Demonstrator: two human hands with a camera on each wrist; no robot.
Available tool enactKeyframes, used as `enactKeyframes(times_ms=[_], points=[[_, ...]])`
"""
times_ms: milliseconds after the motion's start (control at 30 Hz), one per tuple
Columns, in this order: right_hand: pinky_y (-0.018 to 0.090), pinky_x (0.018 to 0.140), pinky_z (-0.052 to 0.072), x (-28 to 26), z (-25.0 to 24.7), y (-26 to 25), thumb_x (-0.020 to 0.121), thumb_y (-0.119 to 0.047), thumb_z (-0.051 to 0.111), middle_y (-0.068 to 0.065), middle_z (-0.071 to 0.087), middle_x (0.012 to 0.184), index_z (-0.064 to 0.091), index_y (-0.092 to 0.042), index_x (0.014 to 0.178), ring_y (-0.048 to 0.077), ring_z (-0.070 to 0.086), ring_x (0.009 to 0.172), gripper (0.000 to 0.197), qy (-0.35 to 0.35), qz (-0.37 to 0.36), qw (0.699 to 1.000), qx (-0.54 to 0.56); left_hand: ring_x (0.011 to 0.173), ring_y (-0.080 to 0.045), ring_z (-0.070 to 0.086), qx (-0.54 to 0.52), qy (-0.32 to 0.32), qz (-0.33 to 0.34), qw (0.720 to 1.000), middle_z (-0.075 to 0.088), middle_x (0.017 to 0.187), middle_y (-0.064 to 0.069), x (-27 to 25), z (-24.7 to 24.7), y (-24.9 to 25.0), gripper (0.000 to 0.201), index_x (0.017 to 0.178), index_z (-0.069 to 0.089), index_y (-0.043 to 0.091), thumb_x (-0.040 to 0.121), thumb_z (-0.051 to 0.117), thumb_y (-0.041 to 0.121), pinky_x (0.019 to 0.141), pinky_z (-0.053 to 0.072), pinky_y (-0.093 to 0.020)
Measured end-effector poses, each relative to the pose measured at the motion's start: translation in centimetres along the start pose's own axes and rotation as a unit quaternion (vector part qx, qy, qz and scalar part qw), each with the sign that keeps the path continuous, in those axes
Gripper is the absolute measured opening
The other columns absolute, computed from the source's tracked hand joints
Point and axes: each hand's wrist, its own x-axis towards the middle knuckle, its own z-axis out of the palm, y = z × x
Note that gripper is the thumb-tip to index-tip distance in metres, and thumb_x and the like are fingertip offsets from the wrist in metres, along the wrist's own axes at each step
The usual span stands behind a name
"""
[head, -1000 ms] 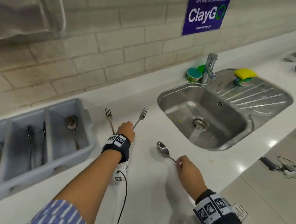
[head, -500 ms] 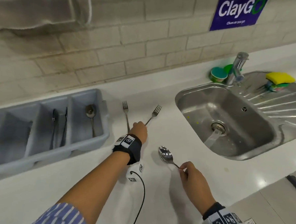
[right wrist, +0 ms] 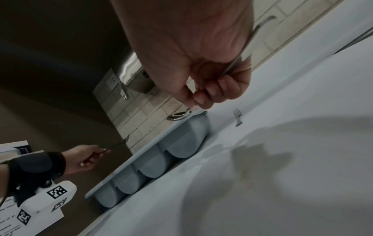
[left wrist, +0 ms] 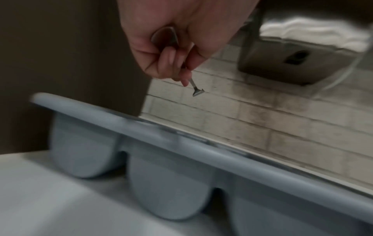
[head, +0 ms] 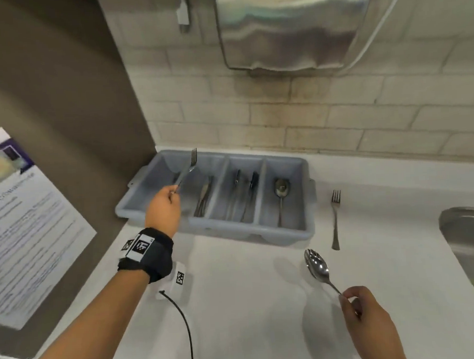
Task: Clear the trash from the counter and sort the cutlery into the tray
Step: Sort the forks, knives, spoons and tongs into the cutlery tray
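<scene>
A grey cutlery tray (head: 288, 235) with several compartments stands against the tiled wall. My left hand (head: 164, 203) pinches the handle of a fork (head: 187, 168) and holds it, tines up, over the tray's left compartments; the fork (left wrist: 196, 91) also shows in the left wrist view above the tray rim (left wrist: 181, 143). My right hand (head: 358, 307) grips a spoon (head: 317, 265) by its handle above the counter in front of the tray. A second fork (head: 335, 218) lies on the counter right of the tray. The tray holds forks, dark knives and a spoon (head: 281, 189).
A steel sink's edge (head: 469, 238) is at the right. A metal dispenser (head: 291, 28) hangs on the wall above the tray. A brown side wall with a paper notice (head: 21, 218) closes the left. A black cable (head: 182, 319) runs from my left wrist.
My left hand lifted one fork off the counter and carried it left over the tray. The view swung left, and my right hand with the spoon moved toward the tray.
</scene>
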Motion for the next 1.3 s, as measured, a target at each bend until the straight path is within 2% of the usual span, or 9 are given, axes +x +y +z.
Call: enactKeyframes(times_ms=[167, 300, 500, 700, 867, 1000, 1100, 1167, 1300], points=[[0.028, 0.047, 0.036, 1.0, 3.2, -3.0, 0.085, -0.014, 0.061, -0.018, 0.054, 0.059, 0.047, -0.021, 0.074, 0.000, 0.052, 0.059, 0.018, -0.003, -0.010, 1.000, 0.001, 0.108, -0.042, 0.057, 0.058, -0.021, -0.048, 0.997, 0.059, 0.121, -0.031, 6.1, -1.9, -6.0, 0.037, 0.125, 0.053, -0.001, 0.090, 0.040, 0.002, 0.096, 0.045, -0.044], [0.028, 0.048, 0.037, 1.1, 5.6, -5.0, 0.085, -0.015, 0.060, -0.019, 0.054, 0.058, 0.044, -0.026, 0.070, 0.001, 0.052, 0.058, 0.024, -0.010, -0.016, 1.000, -0.004, 0.103, -0.044, 0.059, 0.139, -0.072, -0.036, 0.987, 0.061, 0.114, -0.033, 10.0, -1.7, -8.9, 0.034, 0.116, 0.059, -0.004, 0.087, 0.043, -0.001, 0.091, 0.046, -0.045], [0.013, 0.047, 0.038, 0.1, 7.8, -7.6, 0.084, -0.015, 0.062, -0.008, 0.052, 0.053, 0.044, -0.034, 0.076, 0.006, 0.049, 0.049, 0.027, -0.019, -0.041, 0.999, 0.017, 0.121, -0.040, 0.049, 0.197, -0.173, -0.043, 0.964, 0.052, 0.132, -0.026, 13.3, 0.0, -10.5, 0.040, 0.131, 0.045, 0.005, 0.092, 0.044, 0.006, 0.105, 0.039, -0.044], [0.006, 0.046, 0.037, 3.9, 6.7, -13.6, 0.087, 0.002, 0.051, -0.008, 0.055, 0.057, 0.053, -0.017, 0.087, 0.002, 0.053, 0.054, 0.019, 0.060, -0.081, 0.992, 0.076, 0.114, -0.036, 0.056, 0.171, -0.224, -0.037, 0.959, 0.059, 0.128, -0.018, 13.5, 0.2, -10.5, 0.031, 0.120, 0.059, 0.008, 0.092, 0.046, 0.009, 0.098, 0.044, -0.038], [0.033, 0.076, 0.042, 14.4, 7.5, -17.1, 0.090, 0.002, 0.043, 0.028, 0.063, 0.111, 0.056, 0.007, 0.112, 0.039, 0.058, 0.103, 0.025, 0.030, -0.029, 0.999, -0.031, 0.103, -0.038, 0.060, 0.019, -0.117, 0.071, 0.990, 0.061, 0.117, -0.024, 9.9, -2.4, -11.3, 0.038, 0.106, 0.067, 0.003, 0.079, 0.046, -0.015, 0.094, 0.047, -0.039], [0.035, 0.099, 0.039, 18.5, 9.6, -16.6, 0.095, -0.004, 0.037, 0.023, 0.056, 0.128, 0.053, 0.007, 0.121, 0.034, 0.052, 0.120, 0.033, -0.074, -0.017, 0.976, -0.203, 0.104, -0.029, 0.058, -0.012, -0.092, 0.118, 0.989, 0.063, 0.110, -0.017, 4.1, -5.5, -12.5, 0.036, 0.093, 0.070, 0.004, 0.078, 0.048, -0.020, 0.098, 0.038, -0.025], [0.034, 0.102, 0.040, 19.0, 11.0, -15.3, 0.095, -0.009, 0.037, 0.019, 0.055, 0.131, 0.054, 0.004, 0.122, 0.030, 0.051, 0.122, 0.033, -0.136, -0.017, 0.945, -0.299, 0.092, 0.005, 0.055, -0.025, -0.104, 0.122, 0.987, 0.066, 0.099, -0.002, 0.0, -7.3, -13.8, 0.048, 0.082, 0.065, 0.030, 0.081, 0.051, -0.016, 0.081, 0.031, 0.009], [0.034, 0.098, 0.043, 18.2, 11.1, -15.2, 0.093, -0.011, 0.045, 0.020, 0.059, 0.127, 0.059, 0.003, 0.117, 0.031, 0.055, 0.117, 0.031, -0.133, -0.027, 0.946, -0.294, 0.089, 0.022, 0.051, -0.039, -0.109, 0.124, 0.986, 0.067, 0.090, 0.013, -2.1, -7.6, -14.5, 0.061, 0.076, 0.061, 0.043, 0.080, 0.052, -0.017, 0.077, 0.030, 0.012], [0.015, 0.078, 0.043, 13.5, 8.3, -14.7, 0.086, 0.004, 0.049, 0.013, 0.067, 0.102, 0.064, 0.003, 0.105, 0.026, 0.062, 0.092, 0.024, 0.001, -0.088, 0.995, -0.045, 0.088, 0.017, 0.056, -0.065, -0.140, 0.134, 0.979, 0.059, 0.105, 0.028, -4.4, -6.7, -13.1, 0.058, 0.083, 0.064, 0.042, 0.080, 0.054, -0.016, 0.074, 0.035, 0.010]])
